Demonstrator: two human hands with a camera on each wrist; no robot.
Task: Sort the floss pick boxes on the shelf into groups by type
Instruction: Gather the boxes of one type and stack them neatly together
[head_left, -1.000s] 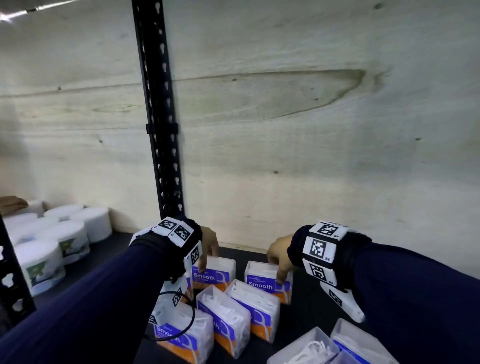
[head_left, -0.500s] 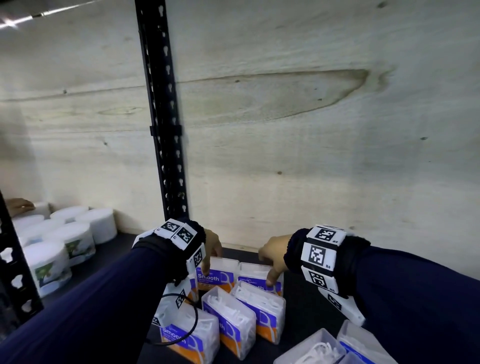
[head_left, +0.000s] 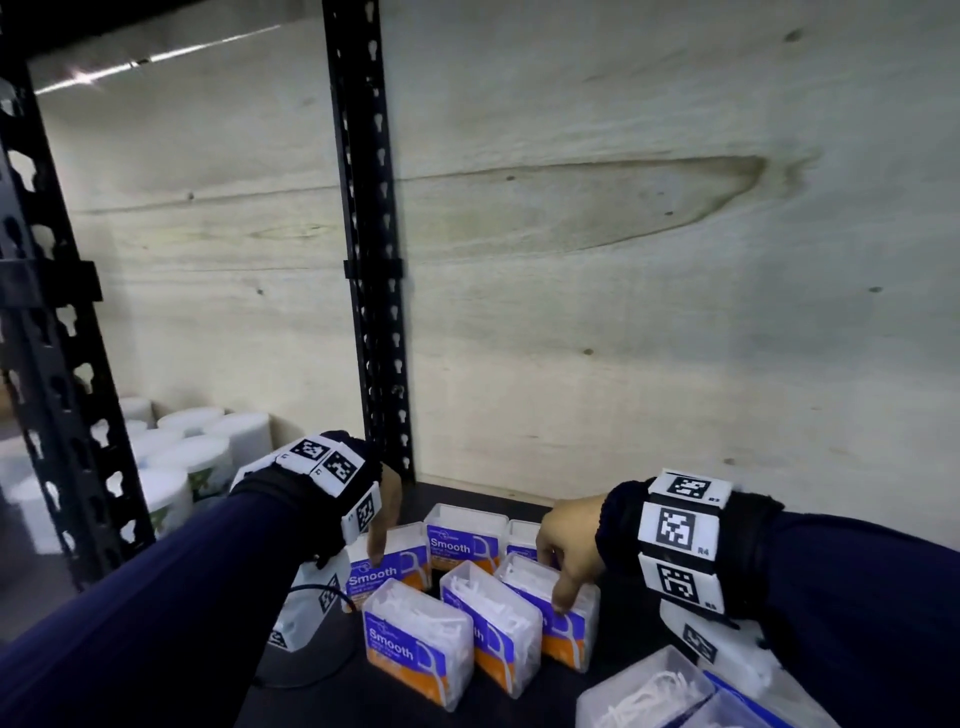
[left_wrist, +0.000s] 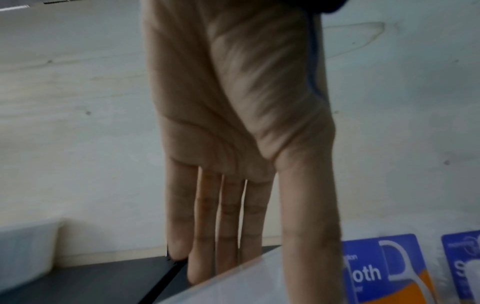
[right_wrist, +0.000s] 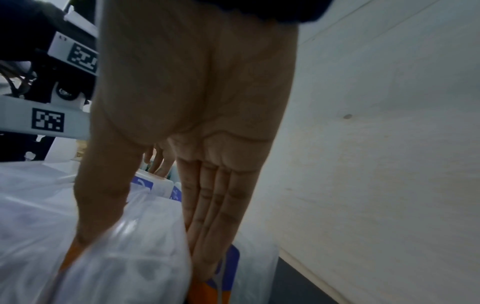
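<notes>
Shelf (head_left: 613, 525): six orange-blue boxes (head_left: 415, 642) clustered at 6 o'clock. Left hand (head_left: 387, 512) grips back-left box (head_left: 387, 569); right hand (head_left: 566, 545) clasps front-right box (head_left: 550, 608), fingers straight. Blue-lidded boxes (head_left: 675, 696) at 5 o'clock, apart. Sorting looks mostly done.

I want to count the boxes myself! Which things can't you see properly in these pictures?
- Back-right Smooth box: head view, mostly hidden behind the right hand.
- Clear boxes at the bottom right: head view, cut off by the picture's edge, so their labels cannot be read.
- White tubs: head view, partly behind the black rack post, labels too small.
- Left hand's fingertips: left wrist view, hidden behind a box's top.
</notes>
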